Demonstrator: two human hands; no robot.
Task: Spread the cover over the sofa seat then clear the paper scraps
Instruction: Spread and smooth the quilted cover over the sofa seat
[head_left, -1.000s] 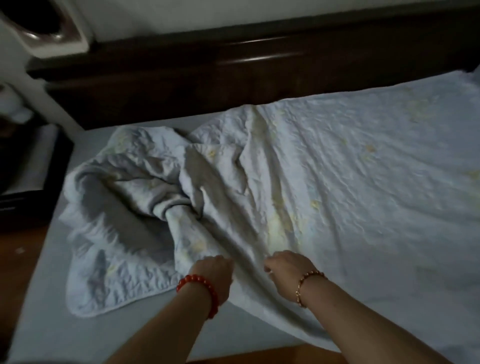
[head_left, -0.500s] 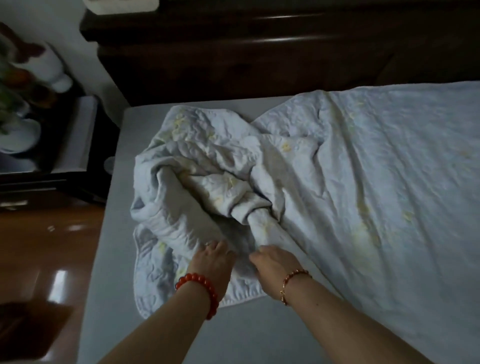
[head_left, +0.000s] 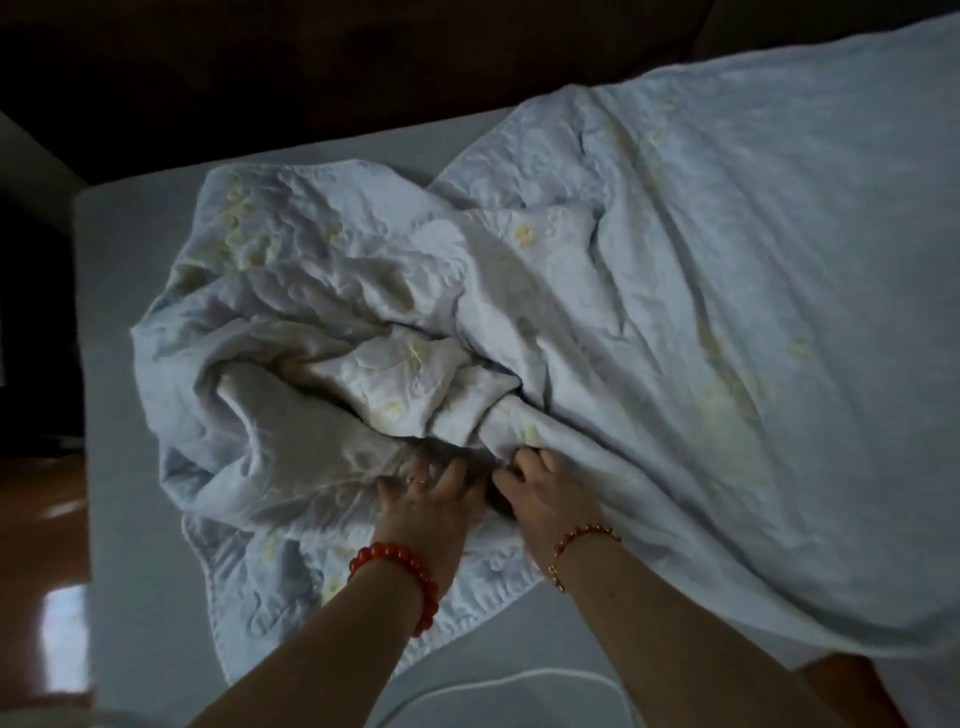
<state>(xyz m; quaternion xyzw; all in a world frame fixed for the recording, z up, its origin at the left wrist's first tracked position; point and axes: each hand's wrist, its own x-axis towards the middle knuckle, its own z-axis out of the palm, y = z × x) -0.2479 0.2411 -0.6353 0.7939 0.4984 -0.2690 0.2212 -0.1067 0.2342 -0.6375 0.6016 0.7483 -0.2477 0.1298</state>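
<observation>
Dim light falls on the grey sofa seat (head_left: 130, 519), where the cover (head_left: 675, 312) lies flat to the right and bunched at the left. I judge it soft, limp and light, best taken by its hem. My left hand (head_left: 423, 506) presses spread fingers into the folds; my right hand (head_left: 543, 488) pinches a twisted ridge. Pale blue quilting, faint yellow flowers.

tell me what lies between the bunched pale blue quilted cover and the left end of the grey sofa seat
Nothing: in the head view a bare strip of grey sofa seat separates the bunched pale blue quilted cover from the left end.
</observation>
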